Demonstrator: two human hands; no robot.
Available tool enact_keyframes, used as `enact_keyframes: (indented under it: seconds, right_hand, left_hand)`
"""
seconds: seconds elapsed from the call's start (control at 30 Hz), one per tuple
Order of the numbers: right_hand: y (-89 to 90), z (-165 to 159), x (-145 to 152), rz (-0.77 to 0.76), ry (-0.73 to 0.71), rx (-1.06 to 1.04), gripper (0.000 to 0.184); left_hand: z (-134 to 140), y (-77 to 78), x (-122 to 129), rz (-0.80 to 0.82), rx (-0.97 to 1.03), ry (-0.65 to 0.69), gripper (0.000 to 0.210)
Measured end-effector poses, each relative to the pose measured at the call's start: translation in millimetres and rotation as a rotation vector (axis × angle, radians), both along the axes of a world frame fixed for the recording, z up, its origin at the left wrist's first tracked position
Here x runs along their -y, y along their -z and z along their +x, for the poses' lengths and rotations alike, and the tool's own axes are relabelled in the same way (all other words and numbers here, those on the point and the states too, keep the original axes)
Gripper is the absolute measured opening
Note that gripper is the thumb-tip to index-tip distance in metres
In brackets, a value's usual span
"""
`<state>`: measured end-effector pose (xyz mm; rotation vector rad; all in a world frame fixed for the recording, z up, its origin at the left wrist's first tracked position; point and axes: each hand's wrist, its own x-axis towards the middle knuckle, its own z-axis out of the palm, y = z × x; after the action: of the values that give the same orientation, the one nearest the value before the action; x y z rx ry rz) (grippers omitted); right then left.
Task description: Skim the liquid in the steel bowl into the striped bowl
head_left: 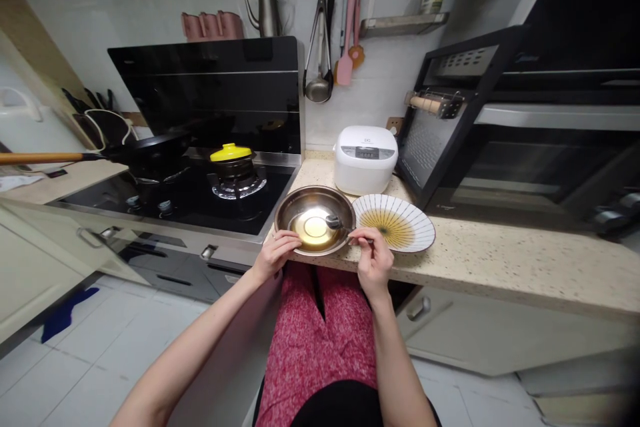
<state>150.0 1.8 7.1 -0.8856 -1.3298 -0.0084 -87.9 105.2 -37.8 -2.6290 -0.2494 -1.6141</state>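
A shiny metal bowl [286, 205] sits at the front edge of the counter, and its bottom looks pale yellow; I cannot tell how much of that is liquid or reflection. My left hand [276, 253] is closed on the bowl's near left rim, fingers over the edge. In my right hand [374, 260] is the handle of a metal spoon [333, 221], pinched between thumb and fingers. The spoon's head is inside the bowl, at its right side. Against the bowl's right side lies a white plate [424, 230] with dark radiating lines and a yellow-brown centre, partly behind my right hand.
A white rice cooker [367, 160] stands behind the bowl. To the left is a black gas hob [200, 203] with a yellow-lidded pot [231, 155] and a wok [155, 147], its wooden handle pointing left. An oven [540, 167] stands at the right. Utensils hang on the wall.
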Motion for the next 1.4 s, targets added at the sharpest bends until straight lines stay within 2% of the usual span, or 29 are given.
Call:
enact_keyframes:
  seconds: [0.4,0.87,1.4]
  right_hand:
    - [6.8,-5.8,-4.1,-0.107,-0.105,-0.263,0.021]
    - [12.6,-8.5,-7.6,-0.205,-0.179,-0.3,0.024]
    - [16.2,-6.1,-9.8,-0.228,-0.214,-0.316,0.026]
  left_hand:
    - [0.5,-3.9,2.3,0.01,0.003,0.006,0.022]
    - [0.2,-4.3,2.6,0.011,0.003,-0.013,0.021]
    - [-0.3,-2.3,1.3,-0.021,0.009,0.01,0.023]
